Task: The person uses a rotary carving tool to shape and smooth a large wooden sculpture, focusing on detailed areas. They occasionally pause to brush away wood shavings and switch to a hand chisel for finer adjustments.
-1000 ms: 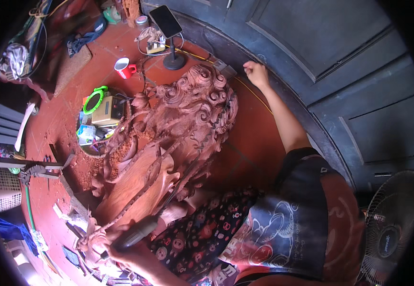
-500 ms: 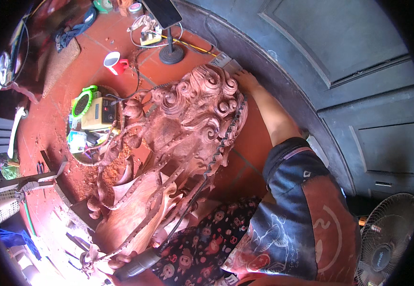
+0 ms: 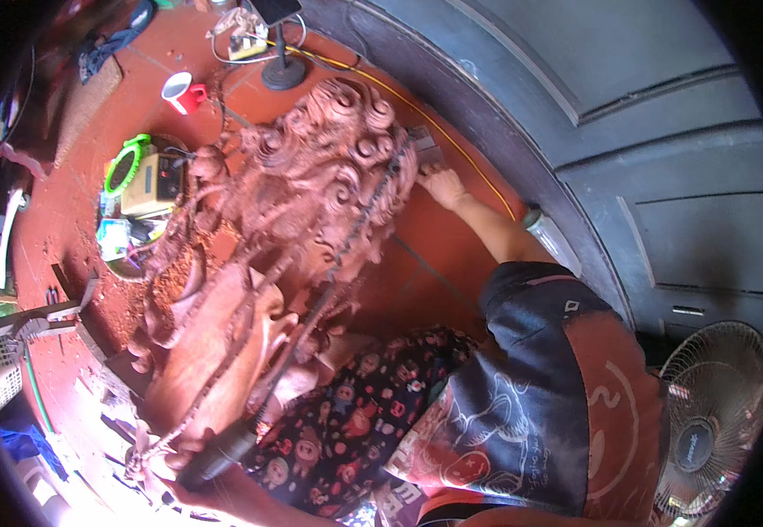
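Observation:
A large reddish-brown wood carving (image 3: 311,202) with curled scrolls and long stems lies in front of me on the tiled floor. Beyond its right side, my right hand (image 3: 443,186) is closed on the near edge of a flat grey object (image 3: 425,145), partly hidden by the carving; its kind is unclear. At the lower left, my left hand (image 3: 175,461) wraps round the dark body of a handheld power tool (image 3: 223,452), half lost in glare. A black cable with a spiral wrap (image 3: 364,220) runs from this tool up over the carving.
Left of the carving stands a tray holding a beige control box (image 3: 155,189) and a green-rimmed round item (image 3: 124,169). A red-and-white mug (image 3: 182,93) and a phone stand (image 3: 283,74) are farther off. A yellow cord (image 3: 434,123) follows the grey wall; a fan (image 3: 706,439) stands right.
My right hand has drawn the flat grey object nearer along the carving's right side, uncovering more yellow cord. My view has shifted, and my left forearm now shows at the bottom.

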The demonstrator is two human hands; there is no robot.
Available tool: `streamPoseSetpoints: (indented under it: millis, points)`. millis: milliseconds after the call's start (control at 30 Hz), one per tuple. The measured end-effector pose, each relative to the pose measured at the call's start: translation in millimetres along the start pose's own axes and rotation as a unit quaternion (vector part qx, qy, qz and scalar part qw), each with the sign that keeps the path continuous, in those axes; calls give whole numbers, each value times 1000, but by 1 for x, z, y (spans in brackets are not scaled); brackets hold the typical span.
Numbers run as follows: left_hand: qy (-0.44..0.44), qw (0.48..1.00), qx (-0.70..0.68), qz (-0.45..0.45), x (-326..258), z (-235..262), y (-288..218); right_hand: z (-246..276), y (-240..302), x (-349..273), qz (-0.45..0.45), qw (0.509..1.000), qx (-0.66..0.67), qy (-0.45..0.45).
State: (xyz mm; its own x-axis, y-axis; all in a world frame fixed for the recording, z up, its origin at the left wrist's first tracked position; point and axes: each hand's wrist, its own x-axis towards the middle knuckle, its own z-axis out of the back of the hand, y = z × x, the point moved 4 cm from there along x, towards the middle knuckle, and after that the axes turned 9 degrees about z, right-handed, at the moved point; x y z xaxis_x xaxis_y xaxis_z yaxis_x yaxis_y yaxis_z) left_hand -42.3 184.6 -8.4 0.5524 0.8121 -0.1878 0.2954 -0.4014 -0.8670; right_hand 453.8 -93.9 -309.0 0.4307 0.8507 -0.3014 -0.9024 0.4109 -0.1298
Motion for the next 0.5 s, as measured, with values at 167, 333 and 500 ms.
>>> streamPoseSetpoints:
  millis: [167, 333, 500]
  points:
    - [-171, 983, 65, -32, -4, 38, 9, -26, 65, -82, 0, 996, 64, -64]
    - [-39, 997, 40, 47, -12, 40, 7, -20, 111, -125, -9, 985, 165, -46]
    - [-67, 992, 109, -10, -23, -7, 28, 92, 154, -163, 93, 914, 356, -174]
